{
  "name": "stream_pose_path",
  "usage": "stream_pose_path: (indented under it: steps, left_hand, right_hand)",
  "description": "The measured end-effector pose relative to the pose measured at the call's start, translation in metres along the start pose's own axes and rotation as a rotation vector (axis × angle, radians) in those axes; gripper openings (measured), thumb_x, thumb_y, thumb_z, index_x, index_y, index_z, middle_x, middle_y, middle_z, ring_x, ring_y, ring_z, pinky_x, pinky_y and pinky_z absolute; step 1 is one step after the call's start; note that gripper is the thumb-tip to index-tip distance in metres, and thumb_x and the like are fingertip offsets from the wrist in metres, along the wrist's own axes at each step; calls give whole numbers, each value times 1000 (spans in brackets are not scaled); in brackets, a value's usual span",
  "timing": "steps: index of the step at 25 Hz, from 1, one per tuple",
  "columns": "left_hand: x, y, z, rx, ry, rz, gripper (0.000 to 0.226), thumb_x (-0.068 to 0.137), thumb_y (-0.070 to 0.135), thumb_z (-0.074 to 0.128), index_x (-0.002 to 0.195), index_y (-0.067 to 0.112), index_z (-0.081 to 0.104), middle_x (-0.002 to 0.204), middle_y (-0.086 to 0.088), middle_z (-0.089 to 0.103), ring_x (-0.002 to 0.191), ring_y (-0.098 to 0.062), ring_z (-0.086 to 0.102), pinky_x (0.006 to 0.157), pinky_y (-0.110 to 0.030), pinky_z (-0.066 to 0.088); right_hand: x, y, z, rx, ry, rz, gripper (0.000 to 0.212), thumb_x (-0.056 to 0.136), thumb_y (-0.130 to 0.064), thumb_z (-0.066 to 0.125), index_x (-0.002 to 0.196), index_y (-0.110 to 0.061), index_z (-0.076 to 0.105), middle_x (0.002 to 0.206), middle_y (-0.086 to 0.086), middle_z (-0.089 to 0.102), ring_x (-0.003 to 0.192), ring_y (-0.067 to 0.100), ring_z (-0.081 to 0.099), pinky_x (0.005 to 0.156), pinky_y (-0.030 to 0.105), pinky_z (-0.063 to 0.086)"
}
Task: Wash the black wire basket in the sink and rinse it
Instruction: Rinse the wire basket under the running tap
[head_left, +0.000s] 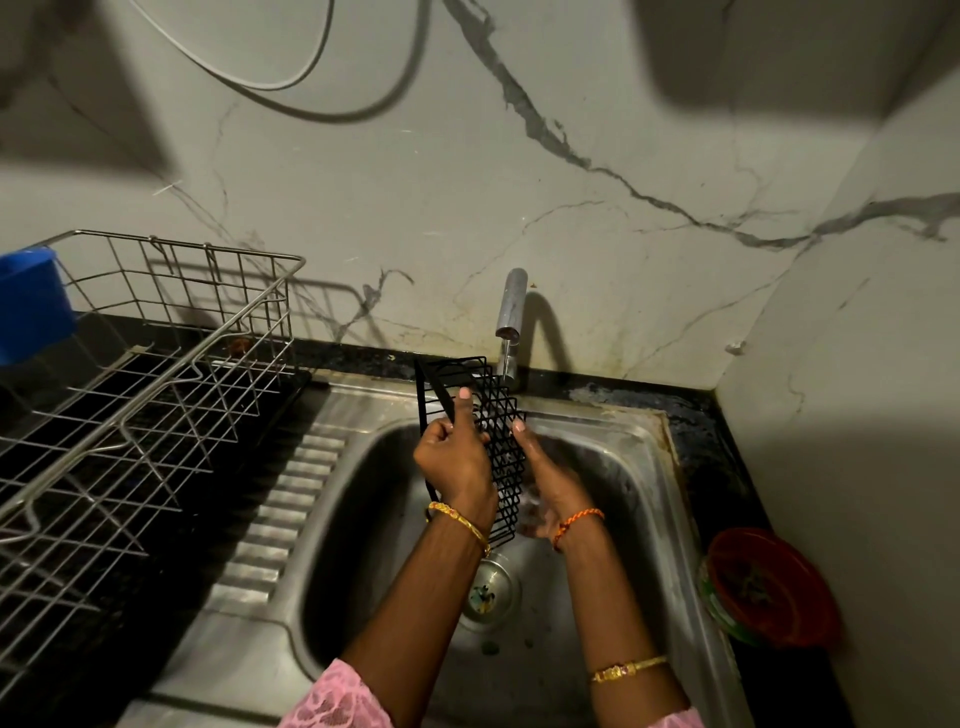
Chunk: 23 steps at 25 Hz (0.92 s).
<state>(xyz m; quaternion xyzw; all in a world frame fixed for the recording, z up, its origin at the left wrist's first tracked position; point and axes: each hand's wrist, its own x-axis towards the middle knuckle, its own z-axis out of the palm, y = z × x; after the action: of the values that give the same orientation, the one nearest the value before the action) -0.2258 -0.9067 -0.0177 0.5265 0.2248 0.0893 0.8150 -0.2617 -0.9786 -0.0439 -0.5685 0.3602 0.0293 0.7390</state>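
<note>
The black wire basket is held up over the sink, tipped on its side, right under the tap. A thin stream of water falls from the tap onto the top of the basket.

The left hand grips the basket's left edge, with fingers curled round the wire and the thumb pointing up. The right hand lies flat against the basket's mesh side with straight fingers; it presses on it and does not clench.

The sink is a metal bowl. At its bottom sits one round drain with small bits of colour in it. The ridged metal part beside the bowl is wet and shiny.

On the counter to the left stands one big silver wire rack. I cannot see any dishes in it. One blue box hangs at its far left corner.

On the counter to the right sits one red bowl with dark bits inside; I cannot tell what they are.

There are two gold bangles, one on each arm, and one orange thread band on the right wrist. One pink sleeve shows at the bottom.
</note>
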Motion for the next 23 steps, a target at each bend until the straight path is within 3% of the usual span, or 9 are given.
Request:
stream_pose_path:
  steps: [3,6,8,12,16,23]
  left_hand:
    - [-2,-2,0,1,-12,-25,44,84,25,72,55,15,39,54,-3,44,36,0,45,38,-13,35]
    - [-2,-4,1,11,-41,-48,41,84,27,70,58,16,41,53,-2,47,39,-1,47,44,-16,37]
    - [-2,-5,2,2,-79,-67,38,84,27,70,59,15,45,52,-3,52,45,-8,50,55,-25,43]
    - [-1,-6,4,-9,-133,-71,32,85,27,70,64,15,49,53,-2,57,52,-16,56,66,-38,46]
    - [-2,-3,3,26,-141,-57,32,86,28,68,63,12,54,45,4,61,53,-17,53,67,-38,46]
    - [-2,0,0,58,-161,-56,28,89,29,63,68,11,59,49,3,63,59,-21,54,65,-39,49]
  right_hand:
    - [-1,0,5,106,-51,47,84,43,-72,73,109,-22,61,119,4,55,102,26,55,81,47,55]
    - [2,-3,5,197,-26,-5,53,63,-54,75,100,-20,61,120,5,54,113,27,50,83,43,54]
    - [6,-8,2,196,-31,-11,48,66,-50,74,100,-18,60,116,7,56,111,27,51,78,41,54]
    - [14,-15,-3,178,-79,-8,31,74,-47,69,87,-21,59,96,4,58,93,23,57,90,47,51]
    - [19,-13,-1,190,-77,6,37,71,-49,71,93,-23,57,97,-2,51,99,27,53,89,51,51]
    - [22,-11,-1,188,-63,-2,38,71,-48,72,96,-23,59,96,0,52,93,24,54,87,47,52]
